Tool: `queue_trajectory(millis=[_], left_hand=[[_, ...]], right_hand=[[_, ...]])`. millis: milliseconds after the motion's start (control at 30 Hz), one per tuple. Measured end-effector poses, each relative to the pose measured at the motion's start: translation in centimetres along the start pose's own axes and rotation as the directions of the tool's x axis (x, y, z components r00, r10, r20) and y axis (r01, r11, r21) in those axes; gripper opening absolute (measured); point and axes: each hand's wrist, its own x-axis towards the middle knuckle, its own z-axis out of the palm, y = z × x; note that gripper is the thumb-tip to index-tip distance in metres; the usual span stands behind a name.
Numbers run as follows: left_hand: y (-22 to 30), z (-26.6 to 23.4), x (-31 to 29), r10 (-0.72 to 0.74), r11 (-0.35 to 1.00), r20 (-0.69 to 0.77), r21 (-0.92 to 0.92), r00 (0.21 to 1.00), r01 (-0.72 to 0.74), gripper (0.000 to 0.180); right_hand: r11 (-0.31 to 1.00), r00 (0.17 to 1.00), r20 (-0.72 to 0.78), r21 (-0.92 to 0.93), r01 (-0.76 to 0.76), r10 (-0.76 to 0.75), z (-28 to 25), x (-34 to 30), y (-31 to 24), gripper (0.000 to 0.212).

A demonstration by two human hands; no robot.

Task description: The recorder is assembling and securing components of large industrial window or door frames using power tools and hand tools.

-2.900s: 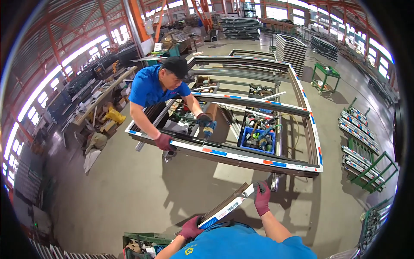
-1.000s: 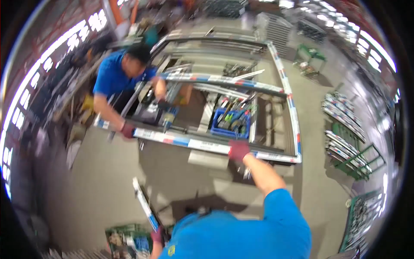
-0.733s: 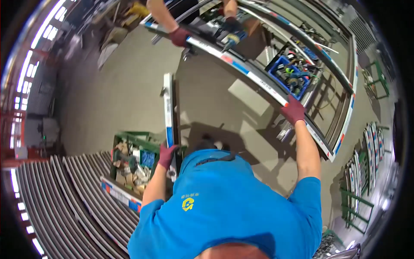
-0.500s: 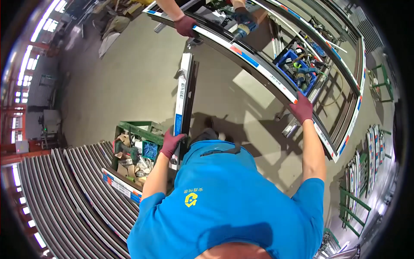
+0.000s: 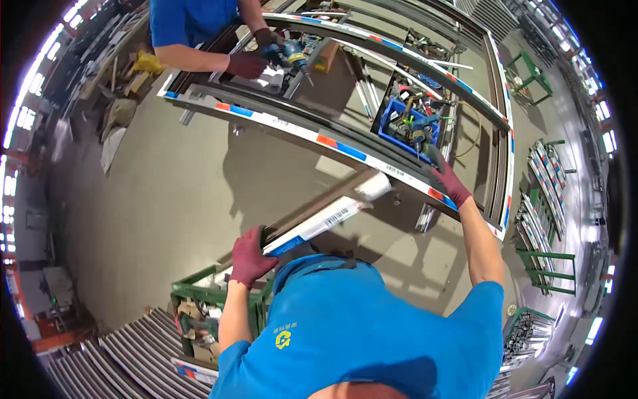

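My left hand (image 5: pixel 251 258), in a maroon glove, is closed round the near end of a loose dark metal profile (image 5: pixel 325 216) faced with white and blue protective film. The profile slants up and right from my waist, its far end just short of a large dark window frame (image 5: pixel 299 128). On that frame's near rail, towards its right end, my gloved right hand (image 5: pixel 453 185) is closed over the edge. At the far left another person in blue holds a cordless drill (image 5: pixel 294 54) above the frame.
A blue crate (image 5: pixel 407 130) of tools sits inside the frame's outline. Left of my legs stands a green-edged bin (image 5: pixel 199 286) of parts, near rows of stacked profiles (image 5: pixel 126 349). Green racks (image 5: pixel 548 263) with profiles stand at the right.
The loose profile has swung from pointing straight ahead to slanting rightward towards the frame. My view has shifted, and more of the other person shows. My right hand stays on the rail.
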Motion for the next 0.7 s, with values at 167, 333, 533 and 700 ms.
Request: queue_trajectory(millis=[167,333,533,700], left_hand=[[4.6,-5.2,10.5,0.473,0.799,0.214,0.304,0.855,-0.519,0.078],[10.3,-8.3,20.9,0.541,0.631,0.524,0.265,0.658,-0.729,0.076],[12.8,-10.1,26.5,0.826,0.559,-0.135,0.321,0.547,-0.765,0.08],[10.5,-5.4,28.7,0.522,0.763,-0.115,-0.379,0.845,-0.523,0.084]], right_hand=[[0.709,0.912,0.41,-0.637,0.302,-0.019,15.0,-0.7,-21.5,0.107],[0.646,0.878,0.476,-0.685,0.338,0.045,27.0,1.7,-20.6,0.114],[0.945,0.995,0.067,-0.323,-0.043,0.069,22.2,7.9,-20.9,0.078],[0.913,0.952,-0.089,0.322,-0.252,0.294,20.4,17.5,-20.2,0.047]])
